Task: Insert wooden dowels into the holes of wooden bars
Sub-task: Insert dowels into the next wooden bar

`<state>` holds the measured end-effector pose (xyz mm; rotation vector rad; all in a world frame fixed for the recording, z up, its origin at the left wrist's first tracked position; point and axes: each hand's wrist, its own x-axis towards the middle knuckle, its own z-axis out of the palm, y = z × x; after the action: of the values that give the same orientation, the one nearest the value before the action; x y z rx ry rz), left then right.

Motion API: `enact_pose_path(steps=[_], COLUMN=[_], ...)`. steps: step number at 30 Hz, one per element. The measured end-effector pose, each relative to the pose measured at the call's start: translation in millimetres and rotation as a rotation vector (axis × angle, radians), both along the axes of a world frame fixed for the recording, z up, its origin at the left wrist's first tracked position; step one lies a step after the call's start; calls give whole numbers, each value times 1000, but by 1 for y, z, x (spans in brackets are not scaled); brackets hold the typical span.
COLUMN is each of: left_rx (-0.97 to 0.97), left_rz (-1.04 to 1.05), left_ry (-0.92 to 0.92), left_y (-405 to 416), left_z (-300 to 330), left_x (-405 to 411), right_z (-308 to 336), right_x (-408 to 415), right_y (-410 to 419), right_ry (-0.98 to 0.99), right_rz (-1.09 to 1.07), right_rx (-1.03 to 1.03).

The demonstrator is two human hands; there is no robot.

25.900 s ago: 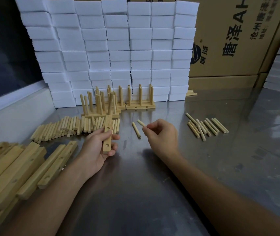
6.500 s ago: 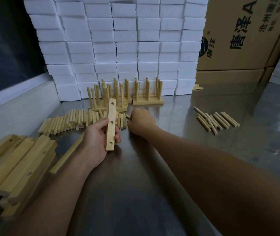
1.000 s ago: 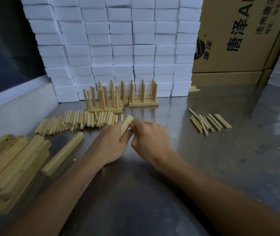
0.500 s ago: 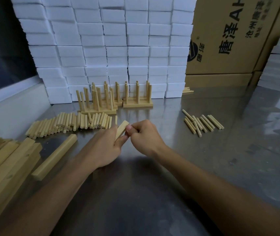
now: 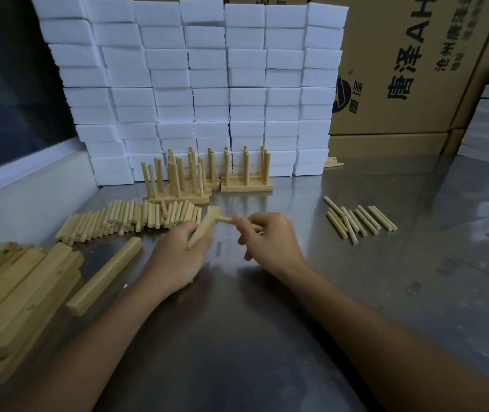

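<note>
Dowel going into bar, both hands busy above steel table (image 5: 267, 337).
Head view: left hand (image 5: 178, 257) grips wooden bar (image 5: 204, 226) tilted up; right hand (image 5: 270, 239) pinches dowel (image 5: 226, 220), tip touching bar's upper end. Loose dowel pile (image 5: 130, 218) just behind, bar stack (image 5: 14, 292) far left.

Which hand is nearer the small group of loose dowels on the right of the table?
Right. The right hand sits just left of the small dowel group, apart from it; the left hand, gripping the bar, is farther left.
</note>
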<state>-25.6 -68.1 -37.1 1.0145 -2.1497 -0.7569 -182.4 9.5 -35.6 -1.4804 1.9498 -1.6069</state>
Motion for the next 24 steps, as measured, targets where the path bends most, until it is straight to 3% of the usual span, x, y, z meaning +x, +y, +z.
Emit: enact_pose_path(steps=[3, 5, 10, 13, 21, 24], left_rx=[220, 365, 694, 829, 891, 906], left_rz=[102, 161, 115, 54, -3, -23], left_ry=[214, 364, 791, 868, 971, 1014], left_y=[-7, -11, -19, -25, -39, -42], left_z=[1, 1, 11, 12, 2, 2], left_x=[4, 6, -9, -19, -20, -20], right_z=[-1, -4, -16, -18, -15, -5], right_x=[-6, -9, -8, -6, -5, -4], right_y=[2, 1, -8, -11, -27, -47], right_ry=[-152, -173, 343, 464, 457, 356], right_rz=[23, 22, -62, -72, -121, -117], right_rx=[-52, 34, 298, 323, 405, 478])
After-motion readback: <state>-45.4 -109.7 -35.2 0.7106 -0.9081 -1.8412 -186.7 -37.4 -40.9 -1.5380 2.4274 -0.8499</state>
